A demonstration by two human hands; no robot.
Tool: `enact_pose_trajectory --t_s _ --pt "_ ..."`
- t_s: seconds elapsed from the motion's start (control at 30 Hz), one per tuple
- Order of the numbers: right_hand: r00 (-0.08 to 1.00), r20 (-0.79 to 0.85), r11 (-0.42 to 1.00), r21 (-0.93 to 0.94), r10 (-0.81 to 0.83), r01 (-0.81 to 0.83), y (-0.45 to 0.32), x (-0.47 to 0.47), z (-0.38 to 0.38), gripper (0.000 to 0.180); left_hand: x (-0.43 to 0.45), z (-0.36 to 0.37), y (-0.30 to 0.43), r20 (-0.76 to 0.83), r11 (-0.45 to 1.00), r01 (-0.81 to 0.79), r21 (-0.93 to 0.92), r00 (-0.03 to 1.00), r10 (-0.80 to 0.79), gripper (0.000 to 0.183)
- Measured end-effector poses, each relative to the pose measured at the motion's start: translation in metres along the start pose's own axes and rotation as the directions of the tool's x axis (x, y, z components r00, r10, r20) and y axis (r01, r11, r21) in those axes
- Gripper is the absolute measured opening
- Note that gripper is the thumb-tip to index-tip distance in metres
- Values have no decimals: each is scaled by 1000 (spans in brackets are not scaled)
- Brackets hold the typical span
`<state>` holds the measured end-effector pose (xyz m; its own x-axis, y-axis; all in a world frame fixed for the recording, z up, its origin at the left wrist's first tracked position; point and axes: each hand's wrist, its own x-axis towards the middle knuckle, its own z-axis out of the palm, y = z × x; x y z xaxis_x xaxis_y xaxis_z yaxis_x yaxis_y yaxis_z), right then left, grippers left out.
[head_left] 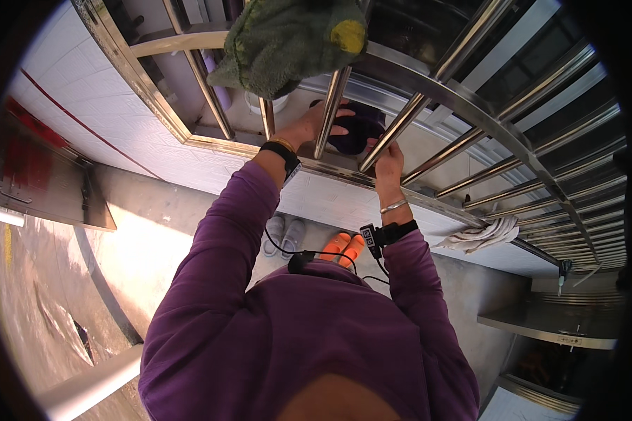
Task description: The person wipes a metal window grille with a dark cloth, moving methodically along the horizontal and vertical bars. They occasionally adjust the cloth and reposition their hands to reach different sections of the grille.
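A dark purple item, seemingly of fabric (357, 129), lies behind the upright bars of a stainless steel window grille (329, 113). My left hand (316, 123) reaches in between two bars and grips it from the left, fingers spread over its top. From the other side, my right hand (391, 160) holds its lower right edge with the fingertips. One slanting bar passes in front of the right fingers and hides part of them. Bars also cover parts of the item, so its exact kind cannot be told.
Over the grille's crossbar hangs a green cloth with a yellow patch (274, 47). Behind the bars stand a white container (274, 104) and a lilac tube (218, 87). A striped rag (482, 235) hangs on the sill at right. Grey shoes (284, 236) and orange slippers (343, 247) are below.
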<state>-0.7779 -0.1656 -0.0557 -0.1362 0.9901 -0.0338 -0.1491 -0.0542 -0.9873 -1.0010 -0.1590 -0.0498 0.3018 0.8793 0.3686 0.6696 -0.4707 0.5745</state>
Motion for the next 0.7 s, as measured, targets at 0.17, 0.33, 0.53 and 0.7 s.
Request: enact_pose_trajectory --t_s 0.17,0.33,0.53,0.7 --pt "991 -1 962 -237 -137 133 -3 -24 -1 26 18 11 6 310 947 -5 321 946 -100 43" --pt "995 67 954 -286 -69 86 -6 -27 -9 30 9 20 -6 178 886 54 461 972 -152 43" --pt "995 77 980 -186 -65 78 -3 -30 -9 27 -3 -6 -5 66 686 377 622 848 -526 54" --pt "993 76 988 -112 -94 102 -5 -40 -9 21 -8 -11 3 -95 559 580 593 740 -666 53"
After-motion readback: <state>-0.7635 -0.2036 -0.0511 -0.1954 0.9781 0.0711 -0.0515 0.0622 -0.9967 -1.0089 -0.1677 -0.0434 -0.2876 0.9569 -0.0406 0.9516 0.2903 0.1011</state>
